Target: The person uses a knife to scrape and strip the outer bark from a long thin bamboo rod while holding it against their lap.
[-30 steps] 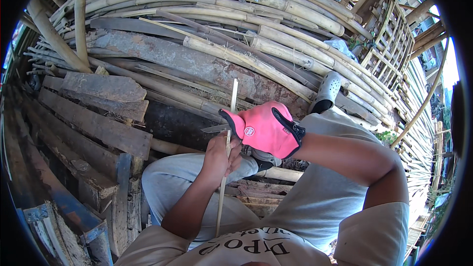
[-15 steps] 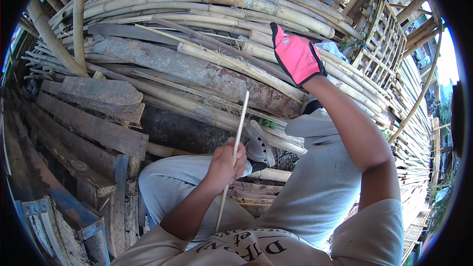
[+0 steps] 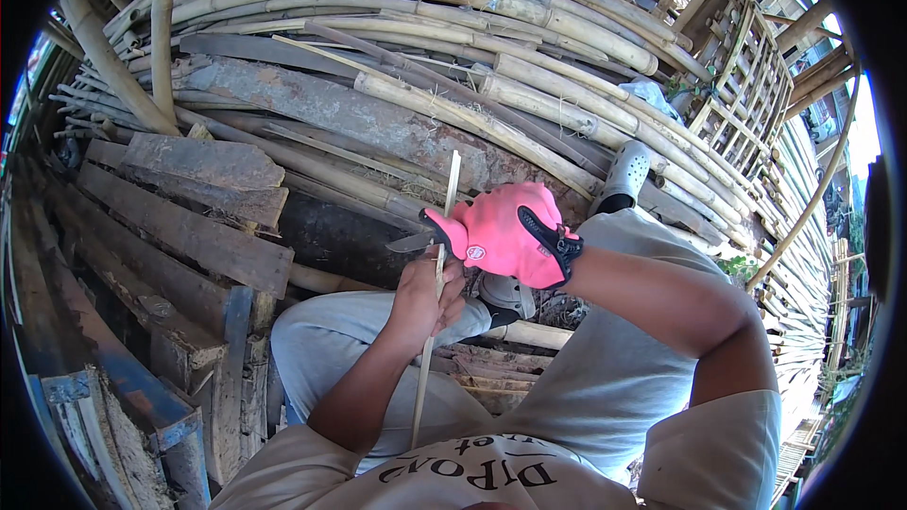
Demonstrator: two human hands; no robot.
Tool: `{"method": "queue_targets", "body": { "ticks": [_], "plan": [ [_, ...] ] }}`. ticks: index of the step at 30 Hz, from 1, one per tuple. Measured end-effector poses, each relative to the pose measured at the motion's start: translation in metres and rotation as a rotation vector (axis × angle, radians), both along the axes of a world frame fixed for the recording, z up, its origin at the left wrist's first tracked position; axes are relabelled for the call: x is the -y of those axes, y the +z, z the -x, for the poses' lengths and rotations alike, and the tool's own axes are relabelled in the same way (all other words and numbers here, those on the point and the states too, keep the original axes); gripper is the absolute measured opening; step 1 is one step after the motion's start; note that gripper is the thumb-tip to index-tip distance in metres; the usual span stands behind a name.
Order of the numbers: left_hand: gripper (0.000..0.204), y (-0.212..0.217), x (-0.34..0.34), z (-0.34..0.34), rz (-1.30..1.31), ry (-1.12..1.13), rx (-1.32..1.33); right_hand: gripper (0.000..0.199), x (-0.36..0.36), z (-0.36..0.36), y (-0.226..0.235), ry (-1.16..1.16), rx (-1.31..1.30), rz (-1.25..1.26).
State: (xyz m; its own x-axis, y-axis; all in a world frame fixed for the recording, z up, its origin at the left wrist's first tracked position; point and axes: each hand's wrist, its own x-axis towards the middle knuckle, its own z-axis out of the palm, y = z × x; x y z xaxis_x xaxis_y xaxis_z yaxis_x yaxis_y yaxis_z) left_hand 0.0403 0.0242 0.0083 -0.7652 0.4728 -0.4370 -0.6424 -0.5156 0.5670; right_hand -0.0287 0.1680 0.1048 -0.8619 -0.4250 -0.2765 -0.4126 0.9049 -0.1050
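A thin pale bamboo strip [image 3: 422, 387] stands slantwise in front of me, its lower end near my shirt. My bare left hand [image 3: 425, 297] is wrapped round the strip about its middle. Just above it, my right hand [image 3: 510, 234], in a pink glove with black trim, is closed round a knife [image 3: 409, 244]. Only the blade shows, pointing left across the strip by my left hand; the glove hides the handle. Above the glove, the strip's upper end looks split or notched at its tip.
Long bamboo poles [image 3: 472, 2] lie stacked beyond my feet, beside a rusty flat beam [image 3: 312, 104]. Worn wooden planks [image 3: 179, 231] are piled at the left. A bamboo lattice [image 3: 742, 85] leans at the far right. My grey clogs [image 3: 627, 175] rest among the poles.
My right hand has come down and left from over the poles to the strip, and the knife blade now shows. My left hand keeps its hold, slightly lower left.
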Motion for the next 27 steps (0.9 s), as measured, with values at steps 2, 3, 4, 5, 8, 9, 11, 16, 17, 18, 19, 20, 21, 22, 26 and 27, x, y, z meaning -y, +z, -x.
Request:
{"method": "queue_targets", "body": {
  "ticks": [2, 3, 4, 5, 8, 9, 11, 16, 17, 18, 19, 20, 21, 22, 26, 27],
  "plan": [
    [0.043, 0.001, -0.003, -0.006, 0.007, -0.025, 0.006, 0.055, -0.024, 0.037, -0.019, -0.06, -0.181, 0.133],
    [0.044, 0.0, -0.005, -0.01, 0.009, -0.044, 0.011, 0.058, -0.03, 0.068, 0.008, -0.455, -0.236, -0.069],
    [0.044, 0.023, -0.013, -0.023, -0.016, -0.218, -0.03, 0.062, -0.1, 0.11, -0.014, -0.368, -0.613, -0.193],
    [0.044, 0.02, -0.011, -0.024, -0.01, -0.216, -0.035, 0.062, -0.127, 0.123, -0.012, -0.358, -0.599, -0.305],
    [0.039, 0.008, -0.015, -0.011, 0.005, -0.1, 0.024, 0.047, -0.143, 0.116, -0.018, -0.282, -0.714, -0.148],
    [0.039, 0.005, -0.011, -0.003, 0.0, -0.097, 0.031, 0.042, -0.121, 0.098, -0.008, -0.227, -0.735, -0.141],
    [0.035, -0.002, 0.002, 0.009, -0.079, -0.074, 0.057, 0.031, -0.088, 0.078, -0.017, -0.084, -0.824, 0.095],
    [0.033, -0.015, 0.007, 0.01, -0.293, -0.133, 0.045, 0.023, -0.031, 0.001, -0.012, 0.124, -0.474, 0.155],
    [0.035, -0.015, 0.003, 0.009, -0.331, -0.153, 0.06, 0.025, -0.031, -0.006, -0.014, 0.106, -0.384, 0.18],
    [0.037, -0.015, 0.0, 0.007, -0.368, -0.173, 0.075, 0.029, -0.028, -0.009, -0.015, 0.066, -0.325, 0.162],
    [0.037, -0.013, -0.003, 0.004, -0.37, -0.178, 0.082, 0.034, -0.027, -0.011, -0.015, 0.059, -0.201, 0.1],
    [0.036, -0.009, -0.004, 0.001, -0.368, -0.175, 0.099, 0.035, -0.03, -0.009, -0.018, 0.075, -0.192, 0.102],
    [0.036, -0.005, -0.006, 0.0, -0.365, -0.173, 0.117, 0.036, -0.032, -0.007, -0.021, 0.092, -0.183, 0.104],
    [0.036, -0.003, -0.006, -0.001, -0.363, -0.177, 0.117, 0.036, -0.035, -0.005, -0.02, 0.088, -0.183, 0.106],
    [0.04, 0.009, -0.012, -0.025, -0.251, -0.276, 0.058, 0.07, -0.049, 0.058, 0.013, -0.301, -0.314, 0.033],
    [0.046, 0.019, -0.025, -0.037, -0.235, -0.406, 0.008, 0.074, -0.102, 0.1, 0.0, -0.416, -0.5, -0.113]
  ]
}}
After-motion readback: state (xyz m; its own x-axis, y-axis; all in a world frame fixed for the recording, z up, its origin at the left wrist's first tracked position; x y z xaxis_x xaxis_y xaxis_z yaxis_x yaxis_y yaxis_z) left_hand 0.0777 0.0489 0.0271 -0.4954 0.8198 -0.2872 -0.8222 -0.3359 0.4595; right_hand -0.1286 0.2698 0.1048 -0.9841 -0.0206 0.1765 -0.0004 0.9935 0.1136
